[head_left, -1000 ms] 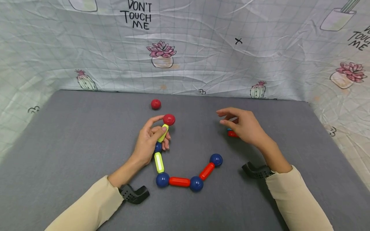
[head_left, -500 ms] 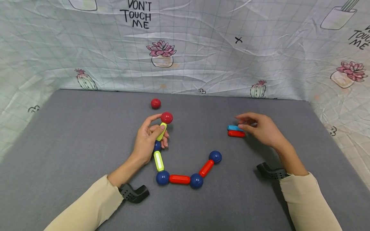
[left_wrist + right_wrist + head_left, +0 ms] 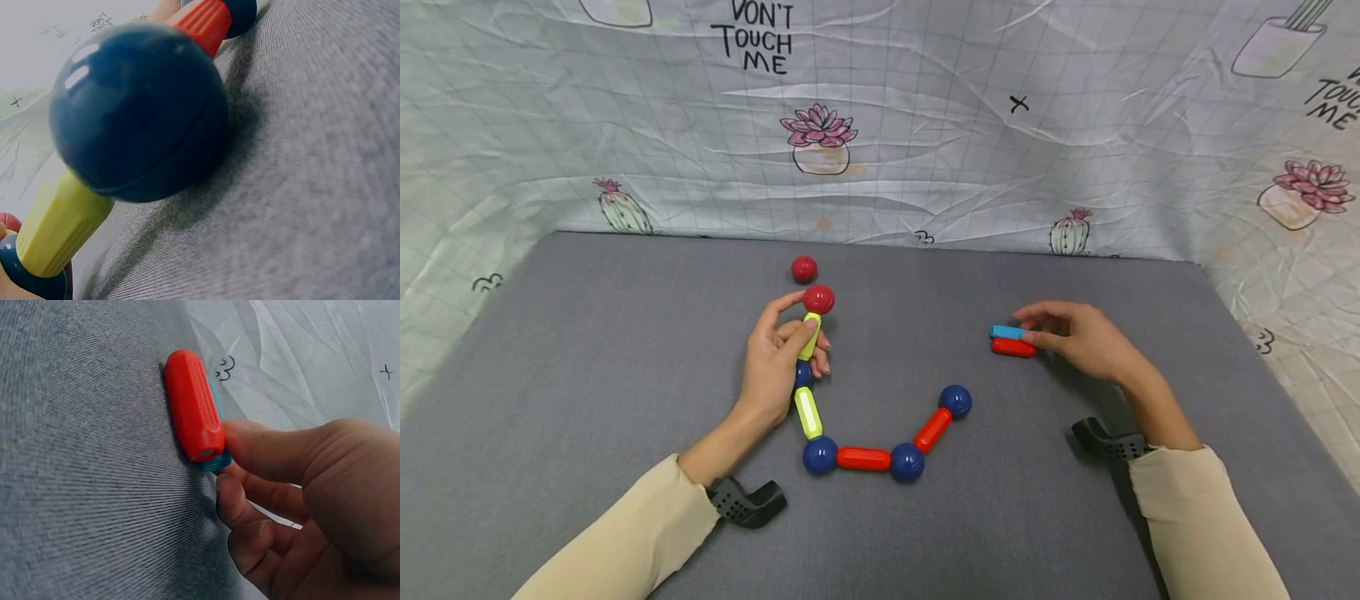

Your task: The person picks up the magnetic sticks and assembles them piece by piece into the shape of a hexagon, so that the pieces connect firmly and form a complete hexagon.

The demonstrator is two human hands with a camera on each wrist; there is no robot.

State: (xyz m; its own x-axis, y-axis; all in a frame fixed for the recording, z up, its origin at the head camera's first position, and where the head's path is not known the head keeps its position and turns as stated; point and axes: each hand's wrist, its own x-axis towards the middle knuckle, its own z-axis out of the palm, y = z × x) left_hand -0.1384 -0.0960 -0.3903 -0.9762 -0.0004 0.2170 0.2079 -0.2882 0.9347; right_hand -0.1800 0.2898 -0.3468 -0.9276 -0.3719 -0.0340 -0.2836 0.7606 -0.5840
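My left hand (image 3: pixel 767 371) grips the upper yellow magnetic rod (image 3: pixel 810 337), its index finger against the red ball (image 3: pixel 818 299) on the rod's tip. A blue ball (image 3: pixel 804 374) partly behind the hand joins a second yellow rod (image 3: pixel 808 412). From there the chain bends right through a blue ball (image 3: pixel 140 112), a red rod (image 3: pixel 863 459), another blue ball (image 3: pixel 907 462) and a slanted red rod (image 3: pixel 933 430), ending in a blue ball (image 3: pixel 956 402). My right hand (image 3: pixel 1086 342) pinches the right end of a light-blue rod (image 3: pixel 1006 332), which lies against a red rod (image 3: pixel 192 403).
A loose red ball (image 3: pixel 804 269) lies just beyond the held red one. Everything rests on a grey cloth-covered table (image 3: pixel 625 350). A printed white curtain (image 3: pixel 925 167) rises along its back edge and sides.
My right hand first drew back to the right, uncovering the two loose rods, then lowered onto the light-blue one. My left hand has shifted slightly left and away with the chain.
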